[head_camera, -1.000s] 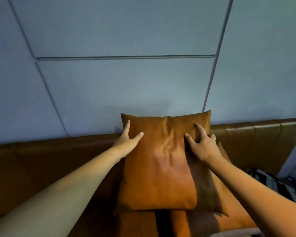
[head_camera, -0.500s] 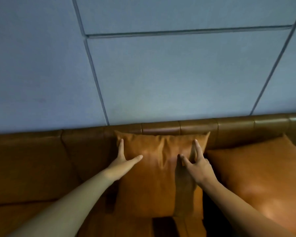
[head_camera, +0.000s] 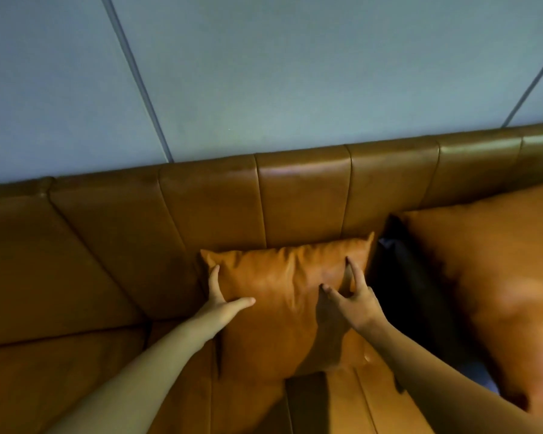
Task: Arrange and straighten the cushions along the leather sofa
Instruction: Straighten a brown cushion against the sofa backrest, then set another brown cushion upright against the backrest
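A tan leather cushion [head_camera: 282, 292] leans upright against the backrest of the brown leather sofa [head_camera: 301, 195], its base on the seat. My left hand [head_camera: 223, 299] grips its left edge, fingers behind the edge and thumb across the front. My right hand [head_camera: 351, 299] rests on the upper right of its front, fingers spread and partly lifted. A second, larger tan cushion [head_camera: 499, 277] leans on the backrest to the right, apart from the first.
A dark gap [head_camera: 411, 292] with something black in it lies between the two cushions. The pale panelled wall [head_camera: 295, 73] rises right behind the backrest. Bare sofa seat [head_camera: 60, 371] stretches to the left.
The cushion has come down from above the backrest and now leans against it on the seat. My view has tilted down and shifted left. My right fingers have loosened.
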